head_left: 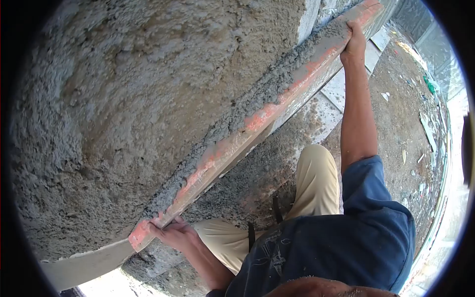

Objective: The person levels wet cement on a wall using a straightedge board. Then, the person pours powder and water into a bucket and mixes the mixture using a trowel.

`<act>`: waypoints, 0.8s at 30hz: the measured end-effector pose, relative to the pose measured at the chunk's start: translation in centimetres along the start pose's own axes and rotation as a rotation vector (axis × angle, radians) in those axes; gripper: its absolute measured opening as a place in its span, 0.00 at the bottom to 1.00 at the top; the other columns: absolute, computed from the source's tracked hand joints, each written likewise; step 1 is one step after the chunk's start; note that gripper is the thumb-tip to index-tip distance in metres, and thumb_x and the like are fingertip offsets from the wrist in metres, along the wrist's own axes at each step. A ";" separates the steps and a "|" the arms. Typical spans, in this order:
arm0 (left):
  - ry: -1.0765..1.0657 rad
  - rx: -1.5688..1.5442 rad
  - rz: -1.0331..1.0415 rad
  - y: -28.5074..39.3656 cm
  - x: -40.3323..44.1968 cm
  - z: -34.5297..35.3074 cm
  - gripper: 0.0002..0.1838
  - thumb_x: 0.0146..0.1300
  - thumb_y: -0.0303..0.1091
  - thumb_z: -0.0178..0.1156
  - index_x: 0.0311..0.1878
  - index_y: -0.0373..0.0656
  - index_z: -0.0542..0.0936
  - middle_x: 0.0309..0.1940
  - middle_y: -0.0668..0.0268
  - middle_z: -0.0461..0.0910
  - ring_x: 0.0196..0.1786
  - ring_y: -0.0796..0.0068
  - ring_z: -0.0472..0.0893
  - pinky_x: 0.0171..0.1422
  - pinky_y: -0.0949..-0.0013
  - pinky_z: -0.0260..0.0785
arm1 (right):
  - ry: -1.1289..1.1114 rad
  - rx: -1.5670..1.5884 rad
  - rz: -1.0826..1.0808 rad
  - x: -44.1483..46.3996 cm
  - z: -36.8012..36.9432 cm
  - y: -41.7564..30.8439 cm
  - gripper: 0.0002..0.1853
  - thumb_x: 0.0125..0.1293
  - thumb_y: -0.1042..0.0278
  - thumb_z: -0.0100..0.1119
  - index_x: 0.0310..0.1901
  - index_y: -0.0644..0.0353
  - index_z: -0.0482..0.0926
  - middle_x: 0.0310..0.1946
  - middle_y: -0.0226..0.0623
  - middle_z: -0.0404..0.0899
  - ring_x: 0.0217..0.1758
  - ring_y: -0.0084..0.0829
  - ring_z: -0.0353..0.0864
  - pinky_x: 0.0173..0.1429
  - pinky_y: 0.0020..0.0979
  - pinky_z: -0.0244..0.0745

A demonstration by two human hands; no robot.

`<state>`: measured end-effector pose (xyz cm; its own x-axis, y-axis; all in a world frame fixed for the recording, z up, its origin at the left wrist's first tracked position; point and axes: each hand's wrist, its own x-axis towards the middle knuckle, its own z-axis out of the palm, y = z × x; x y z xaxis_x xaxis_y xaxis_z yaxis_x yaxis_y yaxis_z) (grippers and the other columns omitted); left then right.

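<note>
A long straight bar [257, 121] with worn red paint runs diagonally along the rough plastered wall [133, 99]. Wet grey mortar [267, 86] lies along its upper face, against the wall. Near the lower left end, my left hand [178, 234] grips the bar, with the thumb on top and the fingers partly hidden below. My right hand [355, 43] is wrapped round the bar close to its upper right end, my arm stretched out.
Pale tiles [334, 89] lie beyond the bar at the upper right. Mortar droppings [242, 183] cover the ground below it, near my knees. Scraps and debris [428, 131] are scattered on the ground at the right. A smooth ledge [91, 265] shows at the lower left.
</note>
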<state>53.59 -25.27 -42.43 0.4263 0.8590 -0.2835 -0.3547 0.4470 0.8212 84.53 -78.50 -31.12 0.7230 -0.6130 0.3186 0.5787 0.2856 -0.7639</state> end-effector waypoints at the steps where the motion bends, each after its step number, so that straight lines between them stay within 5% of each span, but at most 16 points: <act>1: -0.033 -0.022 -0.013 0.0 0.2 -0.6 0.25 0.71 0.52 0.54 0.65 0.52 0.66 0.52 0.63 0.72 0.52 0.68 0.76 0.54 0.61 0.76 | 0.009 -0.051 -0.002 -0.5 0.1 -0.3 0.33 0.57 0.66 0.61 0.60 0.76 0.63 0.48 0.50 0.75 0.48 0.39 0.80 0.50 0.38 0.78; 4: 0.000 -0.029 -0.032 0.5 2.3 -3.0 0.25 0.71 0.52 0.53 0.64 0.51 0.67 0.54 0.62 0.73 0.54 0.67 0.76 0.56 0.60 0.74 | 0.109 -0.222 -0.137 -5.8 2.4 -0.6 0.43 0.57 0.64 0.61 0.71 0.72 0.53 0.56 0.53 0.71 0.54 0.41 0.76 0.57 0.39 0.74; 5: 0.029 -0.036 -0.039 0.6 3.7 -4.0 0.26 0.71 0.52 0.53 0.65 0.51 0.66 0.55 0.62 0.72 0.54 0.66 0.76 0.58 0.59 0.74 | 0.060 -0.273 -0.147 -7.8 2.8 -0.1 0.51 0.57 0.61 0.60 0.76 0.67 0.41 0.64 0.55 0.64 0.60 0.42 0.71 0.64 0.37 0.67; 9: 0.119 -0.027 -0.040 0.1 12.7 -12.6 0.30 0.71 0.53 0.51 0.69 0.49 0.61 0.58 0.60 0.70 0.57 0.62 0.75 0.62 0.55 0.74 | -0.024 -0.364 -0.191 -19.4 5.8 2.4 0.50 0.64 0.61 0.55 0.76 0.69 0.33 0.76 0.53 0.44 0.77 0.41 0.50 0.78 0.32 0.44; 11: 0.145 -0.014 -0.040 0.4 16.1 -16.1 0.32 0.71 0.54 0.50 0.71 0.48 0.59 0.59 0.59 0.69 0.58 0.60 0.75 0.64 0.52 0.73 | -0.032 -0.443 -0.177 -24.4 7.0 3.3 0.50 0.63 0.64 0.55 0.76 0.68 0.31 0.76 0.52 0.44 0.77 0.41 0.51 0.78 0.34 0.43; 14: 0.168 0.020 -0.015 1.0 17.2 -16.9 0.34 0.71 0.55 0.49 0.71 0.46 0.57 0.61 0.57 0.67 0.60 0.57 0.75 0.65 0.50 0.74 | -0.016 -0.359 -0.261 -25.3 7.2 5.2 0.51 0.61 0.66 0.54 0.76 0.67 0.30 0.75 0.51 0.45 0.77 0.41 0.50 0.78 0.36 0.43; 17: 0.212 0.025 0.054 3.6 10.9 -9.1 0.33 0.72 0.55 0.47 0.70 0.43 0.60 0.63 0.57 0.69 0.60 0.56 0.76 0.63 0.49 0.75 | 0.050 -0.202 -0.225 -20.7 7.9 3.2 0.50 0.59 0.66 0.54 0.77 0.64 0.34 0.73 0.49 0.51 0.71 0.41 0.60 0.71 0.38 0.58; 20: 0.054 0.003 0.033 5.6 7.9 -5.8 0.30 0.72 0.55 0.46 0.67 0.42 0.64 0.54 0.60 0.76 0.56 0.59 0.79 0.63 0.49 0.75 | -0.016 -0.091 -0.252 -13.8 8.3 -1.2 0.49 0.59 0.67 0.54 0.77 0.64 0.37 0.67 0.48 0.61 0.62 0.40 0.70 0.64 0.38 0.67; 21: 0.050 -0.007 0.034 5.8 5.7 -3.1 0.23 0.73 0.51 0.47 0.59 0.43 0.70 0.41 0.65 0.77 0.48 0.64 0.81 0.58 0.54 0.79 | -0.026 -0.084 -0.288 -11.8 8.2 -1.9 0.47 0.59 0.68 0.55 0.76 0.64 0.40 0.64 0.48 0.64 0.59 0.40 0.72 0.61 0.38 0.69; 24: 0.060 0.031 0.054 5.8 3.0 -1.2 0.17 0.74 0.47 0.49 0.54 0.44 0.69 0.35 0.66 0.73 0.43 0.67 0.82 0.52 0.59 0.81 | -0.004 -0.069 -0.323 -7.2 7.7 -3.4 0.44 0.60 0.69 0.55 0.75 0.64 0.45 0.58 0.47 0.69 0.54 0.39 0.75 0.58 0.38 0.72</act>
<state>51.79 -19.78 -39.14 0.3565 0.8955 -0.2666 -0.3497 0.3925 0.8507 80.26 -69.33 -26.53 0.5077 -0.6608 0.5528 0.7517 0.0262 -0.6590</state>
